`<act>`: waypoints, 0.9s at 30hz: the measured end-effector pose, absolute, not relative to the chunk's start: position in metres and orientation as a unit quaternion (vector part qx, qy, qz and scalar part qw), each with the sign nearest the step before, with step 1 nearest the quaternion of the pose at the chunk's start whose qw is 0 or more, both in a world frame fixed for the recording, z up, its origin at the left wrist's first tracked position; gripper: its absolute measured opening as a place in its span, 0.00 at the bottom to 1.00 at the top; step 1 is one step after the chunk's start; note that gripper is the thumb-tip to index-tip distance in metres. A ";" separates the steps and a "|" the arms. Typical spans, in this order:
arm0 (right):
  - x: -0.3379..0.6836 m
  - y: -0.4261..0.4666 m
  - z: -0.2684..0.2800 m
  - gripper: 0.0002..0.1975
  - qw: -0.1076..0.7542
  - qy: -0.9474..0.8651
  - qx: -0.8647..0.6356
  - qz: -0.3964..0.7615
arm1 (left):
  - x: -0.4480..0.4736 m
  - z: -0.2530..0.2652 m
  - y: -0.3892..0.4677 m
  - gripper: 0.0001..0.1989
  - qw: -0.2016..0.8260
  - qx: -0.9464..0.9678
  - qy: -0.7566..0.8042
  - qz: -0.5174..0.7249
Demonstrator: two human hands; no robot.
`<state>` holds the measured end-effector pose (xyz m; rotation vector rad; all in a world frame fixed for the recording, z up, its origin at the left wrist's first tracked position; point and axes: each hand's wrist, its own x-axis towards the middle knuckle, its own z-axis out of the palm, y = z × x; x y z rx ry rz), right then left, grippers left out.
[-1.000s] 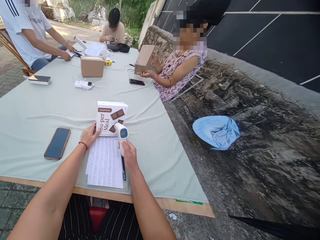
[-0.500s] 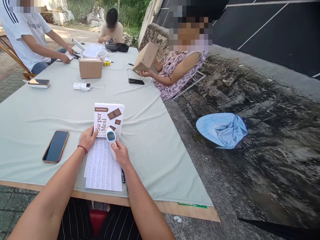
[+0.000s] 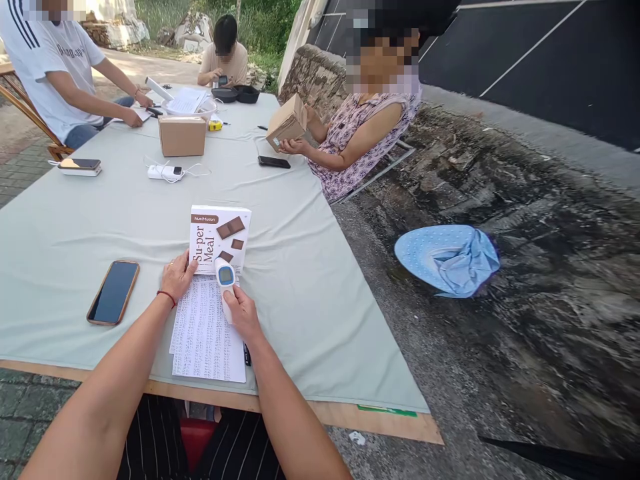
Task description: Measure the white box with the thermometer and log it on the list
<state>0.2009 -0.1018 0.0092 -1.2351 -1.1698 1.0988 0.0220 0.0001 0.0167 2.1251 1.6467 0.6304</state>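
Thermometer [image 3: 226, 275] gripped in right hand [image 3: 242, 312], left of frame centre; left hand [image 3: 177, 275] grasping white box [image 3: 210, 230] by left edge.

1. The left arm [image 3: 107, 377] reaches forward and inward, bare.
2. The left hand [image 3: 177, 279] is partly curled, its thumb angled toward the right.
3. The right arm [image 3: 290, 393] slants forward and inward.
4. The right hand [image 3: 243, 315] is curled in a grip.

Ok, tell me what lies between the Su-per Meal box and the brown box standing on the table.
The head view shows a white device with a white cable on the tablecloth between the Su-per Meal box and the brown box.
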 end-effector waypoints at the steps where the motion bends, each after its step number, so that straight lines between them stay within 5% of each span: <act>1: 0.200 -0.102 0.009 0.22 0.529 -0.490 -0.519 0.459 | 0.022 0.017 0.000 0.26 0.190 0.755 0.586 0.224; 27: 0.199 -0.113 0.027 0.22 0.573 -0.427 -0.514 0.474 | 0.023 0.017 0.000 0.27 0.192 0.752 0.590 0.223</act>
